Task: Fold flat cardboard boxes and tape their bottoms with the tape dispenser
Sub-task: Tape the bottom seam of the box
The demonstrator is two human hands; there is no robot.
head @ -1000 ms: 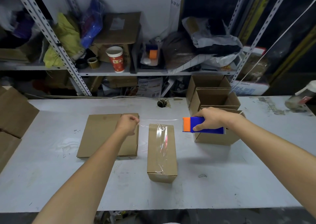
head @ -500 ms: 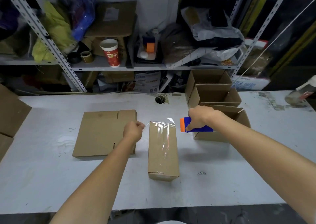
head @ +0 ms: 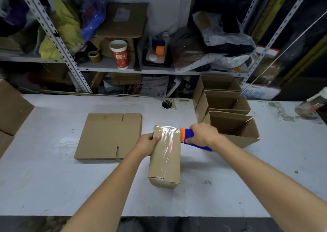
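A folded cardboard box [head: 165, 162] stands bottom-up in the middle of the white table [head: 53, 187], with a strip of clear tape running down its length. My left hand [head: 148, 144] grips the box's far left edge, thumb on the taped top. At the box's far right corner, my right hand [head: 203, 135] holds the blue and orange tape dispenser [head: 188, 136], its orange end against that corner. A stack of flat cardboard boxes [head: 108, 136] lies to the left.
Three open folded boxes [head: 228, 118] stand in a row at the right back. More cardboard [head: 12, 111] sits at the left edge. A bottle [head: 311, 104] lies at far right. A cable hole [head: 166, 104] is behind. Cluttered shelves stand beyond the table.
Both hands came together onto the box. The stretched tape went down across the far end, the left hand moved from pinching tape to gripping the box, and the dispenser reached the corner.
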